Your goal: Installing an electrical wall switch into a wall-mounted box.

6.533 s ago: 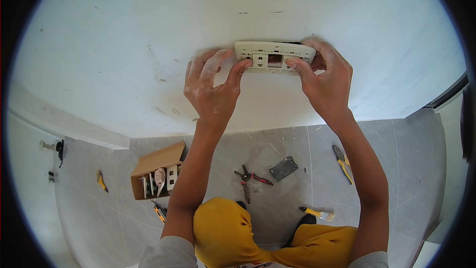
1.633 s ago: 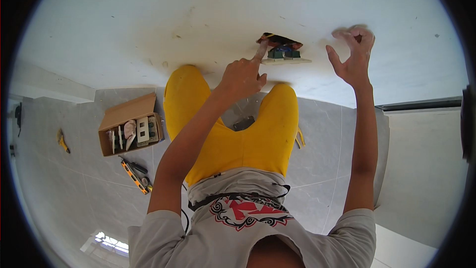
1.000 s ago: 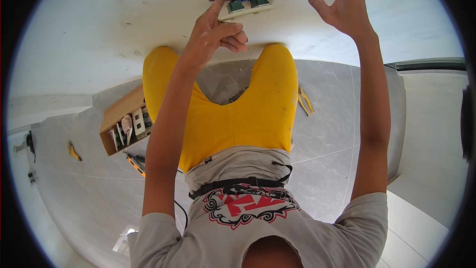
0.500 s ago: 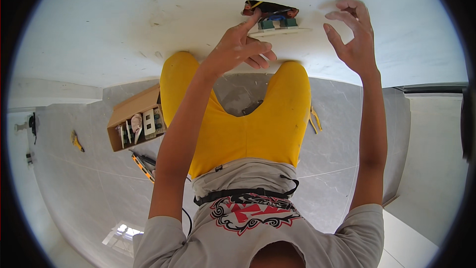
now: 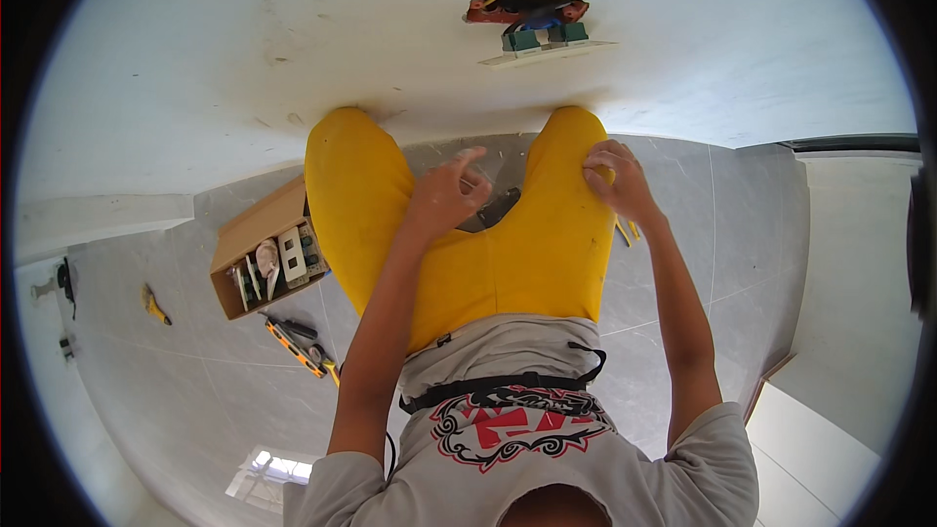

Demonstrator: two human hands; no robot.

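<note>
The plate (image 5: 549, 55) is seen just below the hole (image 5: 500, 14), blue wires (image 5: 543, 25) exposed! Nothing is held by the left hand (image 5: 449, 195), loosely bent, nor by the right hand (image 5: 623, 181), half-curled at the knee (image 5: 571, 134).

I cannot make out the depths of the wall recess (image 5: 503, 12). The front of the white plate (image 5: 547, 56) faces away; the right leg (image 5: 566, 205) mostly hides the yellow-handled pliers (image 5: 634, 230); the left hand (image 5: 447, 195) is blurred.

No text is readable, even on the shirt print (image 5: 500, 429)
</note>
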